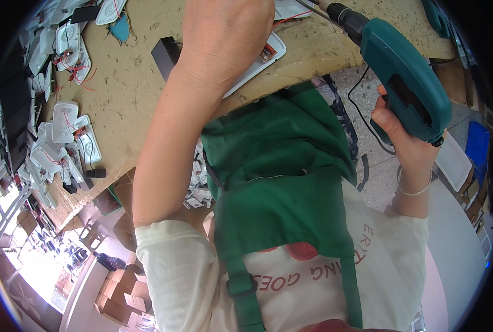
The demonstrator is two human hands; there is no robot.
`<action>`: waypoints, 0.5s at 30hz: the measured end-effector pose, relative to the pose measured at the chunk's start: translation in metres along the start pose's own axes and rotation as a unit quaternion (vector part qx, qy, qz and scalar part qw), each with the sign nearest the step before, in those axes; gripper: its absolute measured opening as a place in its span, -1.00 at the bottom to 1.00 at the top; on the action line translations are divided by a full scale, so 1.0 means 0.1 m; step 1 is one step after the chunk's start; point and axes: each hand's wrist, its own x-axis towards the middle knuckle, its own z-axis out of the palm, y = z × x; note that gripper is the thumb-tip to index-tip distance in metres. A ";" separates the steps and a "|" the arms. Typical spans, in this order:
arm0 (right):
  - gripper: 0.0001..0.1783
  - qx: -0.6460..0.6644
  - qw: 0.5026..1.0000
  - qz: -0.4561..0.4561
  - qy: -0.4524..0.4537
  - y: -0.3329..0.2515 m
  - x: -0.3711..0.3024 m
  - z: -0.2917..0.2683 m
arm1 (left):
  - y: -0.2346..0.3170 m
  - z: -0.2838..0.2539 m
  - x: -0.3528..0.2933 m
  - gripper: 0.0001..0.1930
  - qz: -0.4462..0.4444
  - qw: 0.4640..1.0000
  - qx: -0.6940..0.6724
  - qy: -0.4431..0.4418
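We have a tan, worn workbench [125,99] across the upper part of the view, its near edge running just above our green apron [285,205]. Our left hand [230,39] reaches up over the bench, back of the hand toward us; its fingers are hidden, so we cannot tell whether they pinch, press or spread. On the left of the bench, well apart from both hands, we see a heap of white plastic housings [64,122] with thin red wires among them. Our right hand [410,145], off the bench edge, is wrapped round the grip of a teal power drill [407,66], thumb along the near side. The drill slants up and leftward from that hand, its black chuck [350,22] over the bench and to the right of our left hand. A white open housing [253,73] lies on the bench near its edge, partly beneath our left hand and well apart from the right. A black box [166,58] sits just left of our left wrist. Inside the open housing, beside the hand, we make out a small circuit board [268,53]
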 end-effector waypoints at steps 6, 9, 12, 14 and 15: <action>-0.47 -0.043 0.997 -0.010 -0.058 0.04 0.00 -0.08 | -0.01 0.01 0.00 -0.96 0.004 1.000 0.011 -0.001; -0.44 -0.015 0.999 0.006 -0.048 0.04 -0.03 -0.06 | -0.01 0.02 0.00 -0.96 0.005 1.000 0.010 0.004; -0.51 0.041 0.999 0.026 -0.015 0.03 -0.05 -0.03 | -0.02 0.01 -0.01 -0.96 0.004 1.000 0.020 -0.001; -0.60 0.058 0.998 0.032 0.002 0.03 -0.06 -0.03 | -0.02 0.00 -0.01 -0.96 0.003 1.000 0.024 -0.007; -0.60 0.054 0.998 0.029 -0.002 0.03 -0.06 -0.03 | -0.02 0.00 -0.01 -0.96 0.008 1.000 0.021 -0.006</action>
